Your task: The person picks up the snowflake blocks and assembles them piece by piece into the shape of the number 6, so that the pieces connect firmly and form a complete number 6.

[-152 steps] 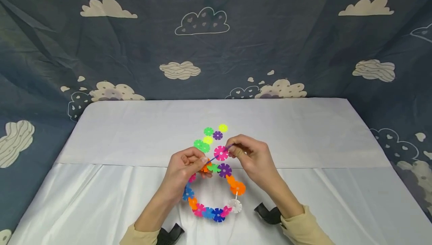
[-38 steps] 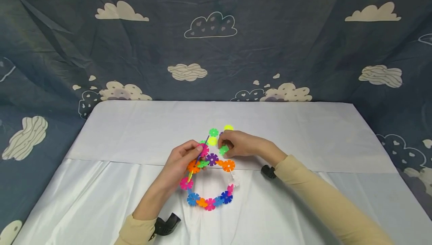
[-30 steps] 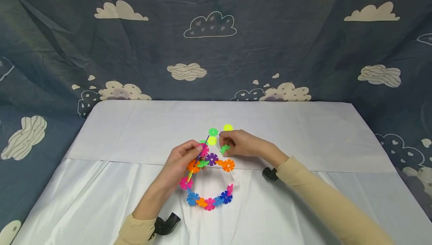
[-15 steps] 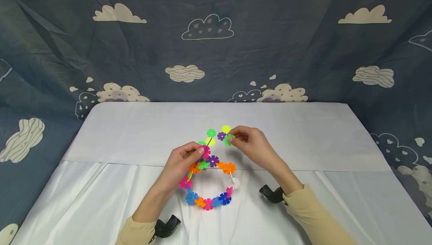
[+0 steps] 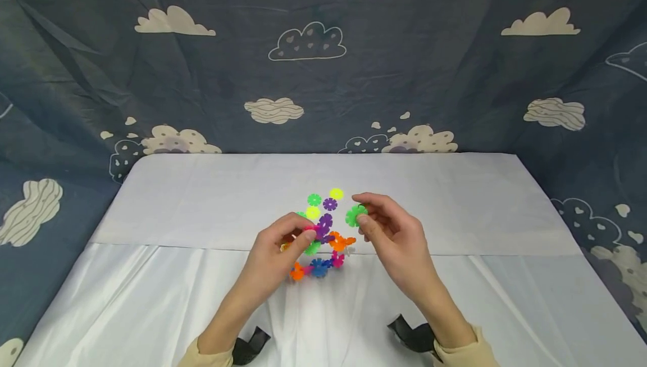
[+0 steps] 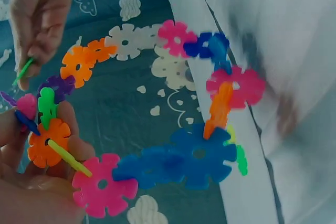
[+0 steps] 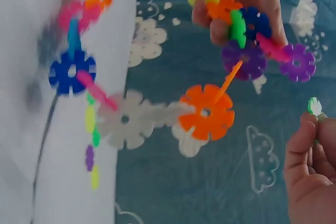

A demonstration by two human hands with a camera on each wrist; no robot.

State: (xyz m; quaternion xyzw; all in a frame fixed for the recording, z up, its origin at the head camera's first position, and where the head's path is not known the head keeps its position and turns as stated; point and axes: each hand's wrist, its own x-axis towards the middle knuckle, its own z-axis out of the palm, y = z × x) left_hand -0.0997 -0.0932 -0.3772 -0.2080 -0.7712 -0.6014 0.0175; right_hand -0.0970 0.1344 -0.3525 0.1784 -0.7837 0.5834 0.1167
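Note:
My left hand [image 5: 275, 249] pinches the top of a ring of interlocked notched plastic discs [image 5: 319, 267] in many colours. In the left wrist view, the fingers lie around an orange disc [image 6: 48, 142], with a yellow disc [image 6: 68, 158] and a pink disc [image 6: 103, 184] following on. A short branch of blue, pink and purple discs sticks out past the ring, ending in a purple disc [image 7: 297, 62]. Just right of that branch, my right hand [image 5: 399, 243] pinches a single green disc [image 5: 353, 216] between thumb and fingers, apart from the ring.
Several loose discs lie on the white cloth beyond my hands, among them a yellow disc [image 5: 336, 193], a green disc [image 5: 314, 199] and a purple disc [image 5: 329, 204]. A dark cloud-print curtain [image 5: 303, 80] hangs behind the table. Black straps [image 5: 414, 336] show at both wrists.
My right hand has picked a green disc off the cloth and brought it toward me, to the right of the ring. My left hand has tilted the ring, so its purple branch now shows upright.

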